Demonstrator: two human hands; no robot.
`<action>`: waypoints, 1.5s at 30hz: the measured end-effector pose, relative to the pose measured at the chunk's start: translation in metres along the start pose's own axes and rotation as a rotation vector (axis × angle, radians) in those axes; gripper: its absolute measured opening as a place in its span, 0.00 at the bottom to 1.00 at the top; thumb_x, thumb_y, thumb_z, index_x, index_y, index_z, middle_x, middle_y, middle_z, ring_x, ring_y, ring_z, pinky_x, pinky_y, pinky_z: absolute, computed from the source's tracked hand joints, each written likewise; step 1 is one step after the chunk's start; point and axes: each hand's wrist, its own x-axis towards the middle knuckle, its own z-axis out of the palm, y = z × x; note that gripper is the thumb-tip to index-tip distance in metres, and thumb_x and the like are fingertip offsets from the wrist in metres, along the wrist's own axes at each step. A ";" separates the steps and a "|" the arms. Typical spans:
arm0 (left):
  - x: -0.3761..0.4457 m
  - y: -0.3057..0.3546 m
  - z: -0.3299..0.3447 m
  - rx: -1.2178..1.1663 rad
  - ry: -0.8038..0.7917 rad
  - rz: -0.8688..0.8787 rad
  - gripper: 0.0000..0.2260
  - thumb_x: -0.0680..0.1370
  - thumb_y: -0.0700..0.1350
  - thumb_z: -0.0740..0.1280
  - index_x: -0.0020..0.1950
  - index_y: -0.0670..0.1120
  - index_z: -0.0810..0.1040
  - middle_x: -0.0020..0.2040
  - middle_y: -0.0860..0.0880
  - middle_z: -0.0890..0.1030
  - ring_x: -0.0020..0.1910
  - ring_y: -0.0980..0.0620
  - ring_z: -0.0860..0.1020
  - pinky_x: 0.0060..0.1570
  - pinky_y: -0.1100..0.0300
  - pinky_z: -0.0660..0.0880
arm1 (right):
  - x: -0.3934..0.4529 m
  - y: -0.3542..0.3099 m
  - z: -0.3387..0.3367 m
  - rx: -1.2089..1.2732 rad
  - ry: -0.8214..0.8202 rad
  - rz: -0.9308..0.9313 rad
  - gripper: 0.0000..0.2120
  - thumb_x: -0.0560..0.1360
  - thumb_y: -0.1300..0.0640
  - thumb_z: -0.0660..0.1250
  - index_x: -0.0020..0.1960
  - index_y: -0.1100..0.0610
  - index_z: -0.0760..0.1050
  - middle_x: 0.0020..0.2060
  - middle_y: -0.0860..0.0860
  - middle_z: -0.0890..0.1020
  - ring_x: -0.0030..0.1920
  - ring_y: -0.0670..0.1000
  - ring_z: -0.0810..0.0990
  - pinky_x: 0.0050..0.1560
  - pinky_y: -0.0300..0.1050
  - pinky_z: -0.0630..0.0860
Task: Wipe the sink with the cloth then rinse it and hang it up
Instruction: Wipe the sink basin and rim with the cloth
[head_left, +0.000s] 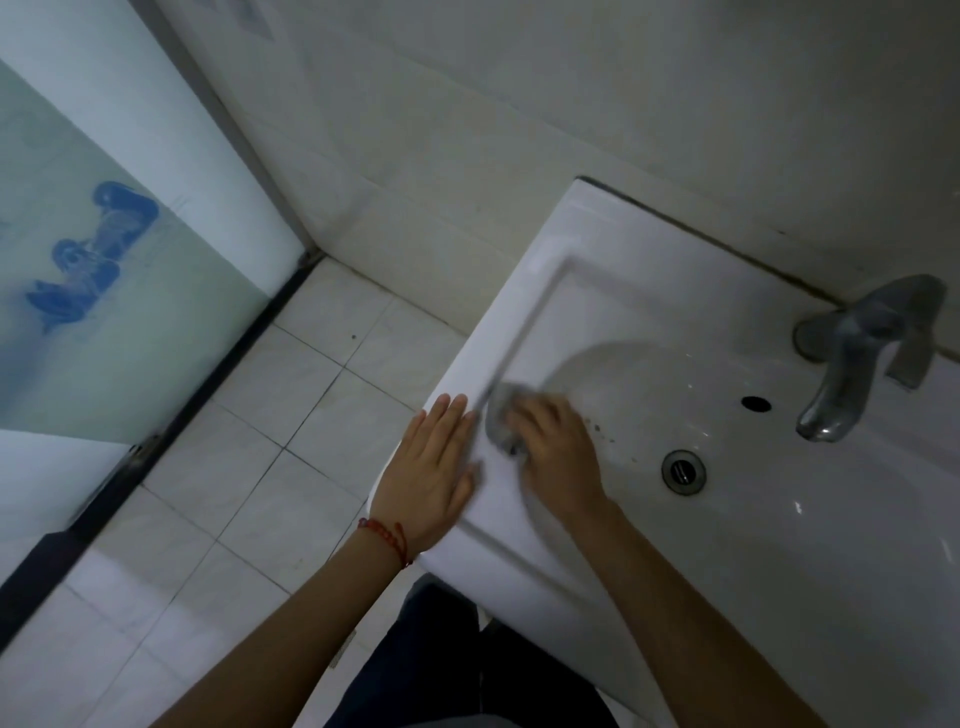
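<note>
frosted glass door (104, 291) at far left carries a blue printed figure; no legible writing anywhere. red cord bracelet (387, 535) on left wrist. left hand (434, 473) lies flat on the white sink (727, 561) rim, fingers extended and together. grey cloth (503, 418), bunched and motion-blurred, sits at the basin's left edge under the right hand (558, 452), fingers curled pressing it. drain (683, 471), then metal faucet (857, 358), further right.

Bare forearms, red string bracelet (387, 538), dark trousers (467, 665)
</note>
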 end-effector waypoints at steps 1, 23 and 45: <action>0.000 -0.001 0.001 0.009 0.003 0.006 0.23 0.79 0.49 0.51 0.70 0.39 0.61 0.70 0.39 0.68 0.71 0.45 0.58 0.73 0.55 0.46 | 0.017 0.004 0.000 -0.020 0.005 0.076 0.20 0.58 0.69 0.69 0.49 0.60 0.79 0.48 0.57 0.83 0.51 0.55 0.71 0.47 0.48 0.77; -0.032 -0.001 -0.002 0.055 -0.082 -0.094 0.29 0.80 0.57 0.45 0.72 0.37 0.58 0.73 0.42 0.59 0.74 0.49 0.52 0.74 0.59 0.41 | -0.060 -0.029 -0.019 0.114 -0.093 -0.084 0.17 0.65 0.60 0.58 0.48 0.57 0.81 0.49 0.53 0.84 0.54 0.53 0.71 0.50 0.45 0.76; 0.052 0.001 -0.003 0.207 -0.112 0.102 0.28 0.79 0.58 0.46 0.71 0.41 0.61 0.72 0.37 0.65 0.72 0.42 0.61 0.71 0.52 0.50 | 0.011 0.017 0.027 0.526 0.229 0.985 0.15 0.66 0.68 0.67 0.52 0.62 0.77 0.51 0.59 0.78 0.49 0.60 0.78 0.47 0.52 0.78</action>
